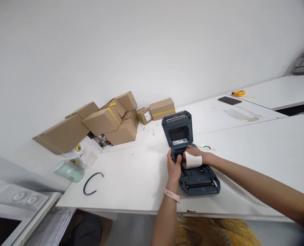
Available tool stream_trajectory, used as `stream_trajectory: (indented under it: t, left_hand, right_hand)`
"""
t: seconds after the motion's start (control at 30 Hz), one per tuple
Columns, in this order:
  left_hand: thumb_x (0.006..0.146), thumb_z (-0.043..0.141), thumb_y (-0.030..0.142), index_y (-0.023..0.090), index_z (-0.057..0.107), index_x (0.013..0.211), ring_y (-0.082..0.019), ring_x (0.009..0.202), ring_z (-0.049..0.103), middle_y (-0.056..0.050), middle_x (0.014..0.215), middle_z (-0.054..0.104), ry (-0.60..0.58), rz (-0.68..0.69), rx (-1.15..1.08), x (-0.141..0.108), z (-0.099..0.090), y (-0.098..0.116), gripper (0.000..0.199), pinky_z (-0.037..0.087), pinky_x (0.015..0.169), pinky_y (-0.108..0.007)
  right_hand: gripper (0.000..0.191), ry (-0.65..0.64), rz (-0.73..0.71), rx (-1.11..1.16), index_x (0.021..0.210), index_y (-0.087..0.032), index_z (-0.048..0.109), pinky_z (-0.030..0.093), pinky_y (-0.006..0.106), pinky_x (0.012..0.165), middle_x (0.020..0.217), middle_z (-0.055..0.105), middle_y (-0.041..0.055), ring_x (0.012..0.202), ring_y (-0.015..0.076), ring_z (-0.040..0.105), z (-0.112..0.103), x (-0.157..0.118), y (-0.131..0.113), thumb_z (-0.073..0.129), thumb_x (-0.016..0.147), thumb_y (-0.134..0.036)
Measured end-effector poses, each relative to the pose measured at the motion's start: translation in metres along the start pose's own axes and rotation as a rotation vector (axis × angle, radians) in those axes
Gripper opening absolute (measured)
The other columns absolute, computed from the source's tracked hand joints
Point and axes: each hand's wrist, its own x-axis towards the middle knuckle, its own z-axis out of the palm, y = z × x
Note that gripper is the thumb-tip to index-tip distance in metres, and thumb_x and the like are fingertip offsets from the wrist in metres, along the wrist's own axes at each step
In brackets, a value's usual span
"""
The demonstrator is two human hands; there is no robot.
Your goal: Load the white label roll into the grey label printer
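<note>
A dark blue-grey label printer (199, 186) lies on the white table with its lid (190, 128) tipped up and back. In its middle is a roll of white paper (193, 161). My left hand (174, 167) is closed on the printer's left edge, the thumb reaching inside. From the right, my right hand (194, 151) reaches into the printer at the roll, its fingers curled and partly hidden behind the paper. The front of the printer, with a black roller, faces me.
Cardboard boxes (102, 121) are piled against the wall at the left. Nearby lie a mint-coloured cup (70, 171) and a black curved band (86, 184). A phone (229, 100) and a yellow tape measure (239, 93) lie at the back right. The table's front edge runs below the printer.
</note>
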Motion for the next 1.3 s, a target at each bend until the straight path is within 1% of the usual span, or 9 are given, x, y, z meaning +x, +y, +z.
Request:
stream_trajectory:
  t: [0.13, 0.27, 0.43, 0.53, 0.67, 0.8, 0.87, 1.03, 1.3]
  left_hand:
    - [0.089, 0.067, 0.049, 0.018, 0.044, 0.146, -0.028, 0.131, 0.057, -0.017, 0.144, 0.059, -0.014, -0.014, 0.000, 0.000, 0.000, -0.001, 0.069, 0.043, 0.111, -0.040]
    - [0.089, 0.066, 0.049, 0.021, 0.045, 0.146, -0.028, 0.135, 0.054, -0.015, 0.148, 0.056, -0.006, -0.009, 0.067, -0.002, -0.001, 0.006, 0.067, 0.041, 0.114, -0.041]
    - [0.094, 0.053, 0.037, 0.024, 0.059, 0.134, -0.026, 0.143, 0.044, -0.010, 0.149, 0.055, 0.128, 0.145, 0.223, -0.028, -0.006, 0.029, 0.042, 0.032, 0.122, -0.041]
    - [0.091, 0.050, 0.029, 0.023, 0.065, 0.126, -0.027, 0.136, 0.050, -0.011, 0.139, 0.061, 0.035, 0.281, 0.232, -0.060, -0.007, 0.040, 0.039, 0.036, 0.119, -0.044]
    - [0.083, 0.064, 0.026, 0.024, 0.069, 0.121, -0.029, 0.120, 0.060, -0.011, 0.118, 0.072, -0.004, 0.253, 0.280, -0.092, 0.000, 0.046, 0.038, 0.038, 0.117, -0.050]
    - [0.086, 0.066, 0.027, 0.030, 0.076, 0.089, -0.027, 0.096, 0.069, -0.006, 0.090, 0.078, -0.010, 0.361, 0.349, -0.106, 0.010, 0.040, 0.011, 0.033, 0.118, -0.061]
    - [0.089, 0.064, 0.028, 0.032, 0.077, 0.082, -0.026, 0.091, 0.071, -0.004, 0.086, 0.079, -0.013, 0.400, 0.398, -0.113, 0.012, 0.033, 0.015, 0.033, 0.117, -0.063]
    - [0.095, 0.058, 0.029, 0.039, 0.079, 0.093, -0.026, 0.100, 0.073, -0.003, 0.097, 0.081, -0.033, 0.458, 0.469, -0.132, 0.011, 0.015, 0.023, 0.036, 0.116, -0.062]
    - [0.097, 0.056, 0.030, 0.036, 0.079, 0.097, -0.027, 0.100, 0.075, -0.006, 0.097, 0.081, -0.040, 0.538, 0.542, -0.134, 0.004, 0.008, 0.024, 0.051, 0.103, -0.060]
  right_hand:
    - [0.026, -0.089, -0.023, -0.009, 0.106, -0.015, 0.069, 0.055, 0.042, 0.091, 0.108, 0.071, 0.0062, 0.097, 0.0191, 0.068, 0.001, 0.000, 0.006, 0.064, 0.097, -0.039]
    - [0.029, -0.145, -0.045, -0.015, 0.118, -0.017, 0.065, 0.057, 0.043, 0.090, 0.120, 0.067, 0.0079, 0.103, 0.0208, 0.067, -0.001, 0.000, 0.009, 0.063, 0.098, -0.038]
    - [0.030, -0.188, -0.071, -0.022, 0.120, -0.018, 0.065, 0.057, 0.043, 0.091, 0.122, 0.066, 0.0080, 0.104, 0.0209, 0.066, -0.007, 0.001, 0.006, 0.062, 0.098, -0.038]
    - [0.022, -0.194, -0.100, -0.018, 0.105, -0.018, 0.070, 0.053, 0.042, 0.093, 0.110, 0.071, 0.0062, 0.100, 0.0206, 0.067, -0.015, 0.000, 0.004, 0.065, 0.095, -0.037]
    - [0.007, -0.166, -0.140, 0.016, 0.076, -0.018, 0.074, 0.041, 0.041, 0.095, 0.080, 0.076, 0.0069, 0.084, 0.0243, 0.069, -0.026, -0.006, 0.000, 0.072, 0.080, -0.023]
    - [0.015, -0.126, -0.160, 0.047, 0.088, -0.021, 0.079, 0.035, 0.040, 0.098, 0.088, 0.079, 0.0070, 0.087, 0.0247, 0.069, -0.033, -0.019, -0.003, 0.066, 0.079, -0.022]
    - [0.021, -0.105, -0.156, 0.061, 0.096, -0.021, 0.080, 0.036, 0.038, 0.096, 0.096, 0.079, 0.0084, 0.094, 0.0260, 0.069, -0.035, -0.025, -0.003, 0.067, 0.079, -0.024]
    - [0.030, -0.065, -0.147, 0.088, 0.107, -0.024, 0.079, 0.038, 0.034, 0.091, 0.105, 0.078, 0.0080, 0.105, 0.0264, 0.067, -0.033, -0.030, 0.000, 0.064, 0.082, -0.020]
    - [0.026, -0.024, -0.120, 0.069, 0.089, -0.023, 0.081, 0.037, 0.036, 0.092, 0.091, 0.078, 0.0081, 0.093, 0.0245, 0.067, -0.028, -0.028, -0.003, 0.058, 0.081, -0.013]
